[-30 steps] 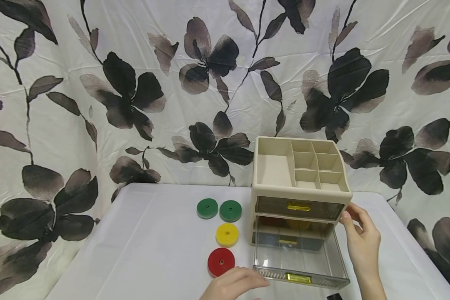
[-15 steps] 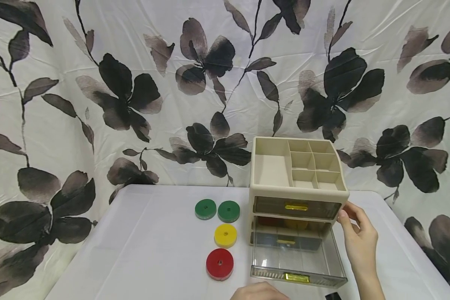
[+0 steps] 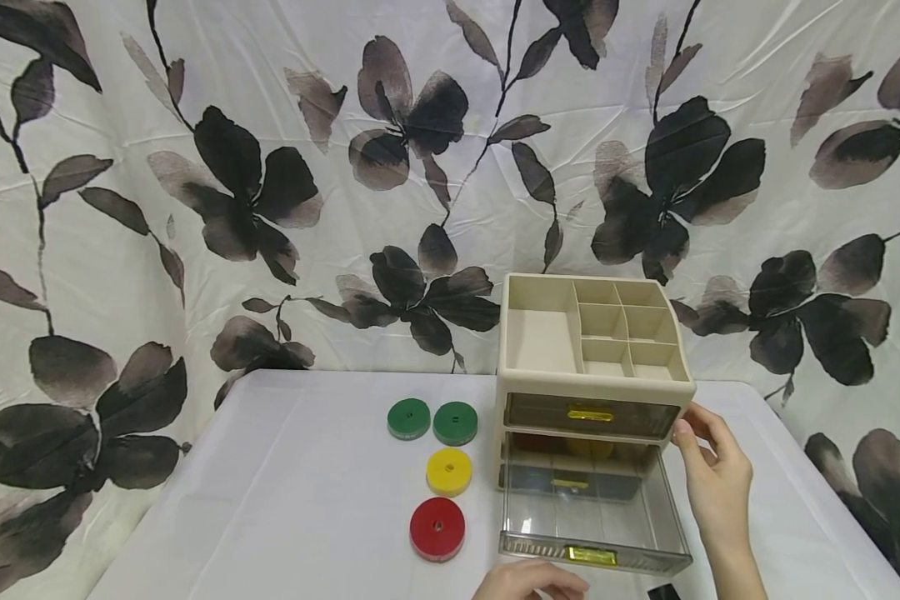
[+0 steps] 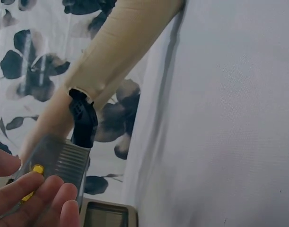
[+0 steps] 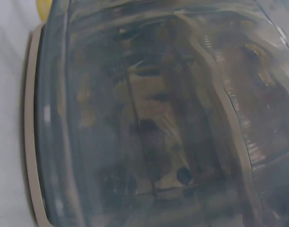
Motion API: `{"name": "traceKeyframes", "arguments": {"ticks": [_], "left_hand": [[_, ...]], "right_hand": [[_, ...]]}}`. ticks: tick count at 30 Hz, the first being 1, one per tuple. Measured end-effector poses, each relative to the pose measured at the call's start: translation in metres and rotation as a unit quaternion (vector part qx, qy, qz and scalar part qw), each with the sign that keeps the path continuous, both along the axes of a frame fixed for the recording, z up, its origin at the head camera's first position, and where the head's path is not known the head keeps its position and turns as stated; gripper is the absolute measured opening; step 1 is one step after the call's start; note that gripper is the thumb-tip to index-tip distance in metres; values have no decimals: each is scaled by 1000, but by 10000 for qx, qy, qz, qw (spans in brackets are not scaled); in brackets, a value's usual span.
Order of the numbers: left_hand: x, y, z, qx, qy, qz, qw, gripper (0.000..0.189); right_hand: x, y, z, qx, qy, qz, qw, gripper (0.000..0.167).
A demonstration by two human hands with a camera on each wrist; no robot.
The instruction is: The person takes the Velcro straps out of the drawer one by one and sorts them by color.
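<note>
A beige desktop organizer (image 3: 596, 383) stands at the right of the table in the head view. Its clear middle drawer (image 3: 596, 517) is pulled far out, with a yellow handle (image 3: 591, 556) on the front. My left hand (image 3: 532, 581) is just in front of the drawer, fingers relaxed; in the left wrist view its fingers (image 4: 47, 189) overlap the yellow handle. My right hand (image 3: 720, 475) touches the organizer's right side with thumb and forefinger. Left of the organizer lie a red disc (image 3: 437, 529), a yellow disc (image 3: 449, 472) and two green discs (image 3: 408, 418).
Open compartments (image 3: 630, 329) top the organizer. Red and yellow shapes show faintly behind the dark panels at the back of the drawer. A black device (image 4: 83, 120) sits at the right sleeve's cuff (image 4: 85, 80). A floral curtain (image 3: 307, 167) hangs behind the white table (image 3: 285, 483).
My left hand has moved right and down, from beside the red disc to in front of the drawer. My right hand stays at the organizer. The head view has shifted slightly.
</note>
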State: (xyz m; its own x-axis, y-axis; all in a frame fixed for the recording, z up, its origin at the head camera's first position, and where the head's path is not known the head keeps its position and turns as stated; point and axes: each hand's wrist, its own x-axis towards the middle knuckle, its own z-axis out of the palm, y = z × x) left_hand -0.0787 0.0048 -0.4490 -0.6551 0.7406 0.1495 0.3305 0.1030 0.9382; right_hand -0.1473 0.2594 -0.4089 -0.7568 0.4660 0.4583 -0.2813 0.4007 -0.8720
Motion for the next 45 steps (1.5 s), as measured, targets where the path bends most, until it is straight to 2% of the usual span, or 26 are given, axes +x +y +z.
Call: {"name": "traceKeyframes", "arguments": {"ticks": [8, 18, 30, 33, 36, 38, 43, 45], "left_hand": [[-3, 4, 0, 52, -671, 154, 9976, 35], [-1, 11, -1, 6, -938, 676, 9933, 33], [-6, 13, -8, 112, -1593, 688, 9848, 38], [-7, 13, -10, 165, -1611, 649, 9847, 40], [-7, 14, -13, 398, -1607, 615, 9843, 43], [-6, 15, -15, 672, -1772, 597, 9801, 45], [-2, 21, -22, 1206, -2395, 800, 9600, 46], [-2, 23, -24, 1289, -2430, 889, 9573, 46]], "right_hand": [[-1, 1, -2, -10, 59, 37, 10000, 32], [0, 1, -1, 13, 49, 34, 10000, 32], [1, 0, 1, 24, -18, -5, 10000, 31], [0, 0, 1, 12, 19, 30, 10000, 31], [0, 0, 1, 23, 20, 25, 10000, 31], [0, 0, 0, 20, 39, 25, 10000, 31], [-1, 0, 0, 5, 11, -9, 10000, 31], [-1, 0, 0, 9, -10, -4, 10000, 32]]}}
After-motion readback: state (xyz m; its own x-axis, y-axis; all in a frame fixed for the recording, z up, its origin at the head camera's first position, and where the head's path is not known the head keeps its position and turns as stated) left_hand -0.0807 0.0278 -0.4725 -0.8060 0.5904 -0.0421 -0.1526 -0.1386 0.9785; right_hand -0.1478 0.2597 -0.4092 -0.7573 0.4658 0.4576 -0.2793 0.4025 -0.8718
